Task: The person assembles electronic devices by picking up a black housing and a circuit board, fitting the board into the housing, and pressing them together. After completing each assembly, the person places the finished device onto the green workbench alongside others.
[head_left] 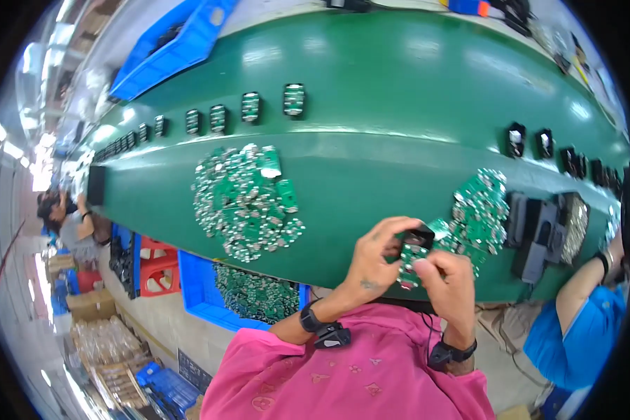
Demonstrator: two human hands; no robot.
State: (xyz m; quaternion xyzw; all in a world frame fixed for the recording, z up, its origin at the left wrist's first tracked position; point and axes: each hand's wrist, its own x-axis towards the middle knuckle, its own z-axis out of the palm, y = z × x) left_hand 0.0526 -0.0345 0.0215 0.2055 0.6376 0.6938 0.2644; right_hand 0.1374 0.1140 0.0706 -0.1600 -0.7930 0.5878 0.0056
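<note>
Close to the table's near edge, my left hand [372,259] is closed around a small black plastic housing [420,236]. A small green circuit board [408,264] lies against the housing; whether it is seated inside I cannot tell. My right hand [449,281] is closed, its thumb pressed on that board. Just beyond my right hand spreads a pile of green circuit boards [484,210]. A larger heap of circuit boards [241,199] lies to the left of my hands.
The green table [371,91] carries a row of housings with boards [250,106] at far left and black housings [516,140] at far right. Grey-black parts [535,241] lie right. A blue crate [196,283] of boards stands below the edge. A co-worker's arm [581,287] is at right.
</note>
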